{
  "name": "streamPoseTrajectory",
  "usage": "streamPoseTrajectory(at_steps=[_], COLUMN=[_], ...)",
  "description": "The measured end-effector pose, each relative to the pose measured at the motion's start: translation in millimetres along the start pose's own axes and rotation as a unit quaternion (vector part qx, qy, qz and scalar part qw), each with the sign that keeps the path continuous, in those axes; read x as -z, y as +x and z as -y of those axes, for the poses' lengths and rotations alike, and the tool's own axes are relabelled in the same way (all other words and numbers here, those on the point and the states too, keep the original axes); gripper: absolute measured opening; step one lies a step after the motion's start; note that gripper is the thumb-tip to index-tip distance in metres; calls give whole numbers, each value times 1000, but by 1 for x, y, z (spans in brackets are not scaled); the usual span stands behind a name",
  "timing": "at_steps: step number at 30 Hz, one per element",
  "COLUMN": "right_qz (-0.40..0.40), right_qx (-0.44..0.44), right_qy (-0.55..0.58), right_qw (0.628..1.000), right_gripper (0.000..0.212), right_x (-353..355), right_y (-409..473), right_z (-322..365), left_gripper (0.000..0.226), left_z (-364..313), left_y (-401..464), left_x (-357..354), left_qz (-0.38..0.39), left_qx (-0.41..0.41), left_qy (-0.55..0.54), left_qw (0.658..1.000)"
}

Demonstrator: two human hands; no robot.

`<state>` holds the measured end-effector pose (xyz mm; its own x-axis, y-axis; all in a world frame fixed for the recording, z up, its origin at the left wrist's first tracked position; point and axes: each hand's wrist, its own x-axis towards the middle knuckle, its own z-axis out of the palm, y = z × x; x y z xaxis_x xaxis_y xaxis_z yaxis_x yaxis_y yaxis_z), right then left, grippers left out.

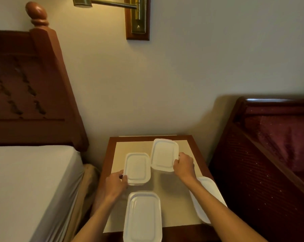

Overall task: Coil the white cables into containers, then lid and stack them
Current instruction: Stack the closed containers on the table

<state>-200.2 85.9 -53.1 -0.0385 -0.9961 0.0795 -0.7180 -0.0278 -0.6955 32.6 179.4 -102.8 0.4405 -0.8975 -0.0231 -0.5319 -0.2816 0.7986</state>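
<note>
Containers, 4 of them and all lidded white, sit on the bedside table (196,147) between the bed (25,180) and a dark red sofa (278,137). I see no loose cable, so I judge coiling done and stacking next. My left hand (115,185) grips the near-left corner of the left container (137,168), and my right hand (184,164) pinches the right edge of the far container (164,154), probably to bring the pair together. Both run lengthwise away from me, the far one tilted slightly. The near container (142,217) and the right container (207,196), partly under my forearm, lie untouched.
</note>
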Motion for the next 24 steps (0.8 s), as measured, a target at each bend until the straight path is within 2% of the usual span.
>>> streamPoseTrajectory(at_steps=[5, 11, 15, 18, 22, 24], right_qz=[21, 78, 90, 97, 111, 86], right_qx=[44, 61, 58, 48, 28, 42], right_qy=[6, 8, 26, 31, 4, -25], right_qw=[999, 995, 994, 994, 993, 995], right_gripper=[11, 10, 13, 15, 21, 38], right_x=[19, 3, -8, -14, -14, -6], right_y=[3, -12, -19, -21, -26, -40], right_z=[3, 14, 20, 22, 24, 27], left_gripper=[15, 19, 30, 34, 34, 37], left_z=[-21, -14, 7, 35, 62, 70], left_y=[0, -1, -4, -17, -35, -44], left_x=[-38, -37, -18, -6, -4, -9], left_qz=[17, 36, -8, -43, -48, -39], left_qx=[0, -11, 7, 7, -43, -89], left_qy=[4, 0, -1, 42, 73, 128], left_qw=[1000, 999, 1000, 998, 995, 987])
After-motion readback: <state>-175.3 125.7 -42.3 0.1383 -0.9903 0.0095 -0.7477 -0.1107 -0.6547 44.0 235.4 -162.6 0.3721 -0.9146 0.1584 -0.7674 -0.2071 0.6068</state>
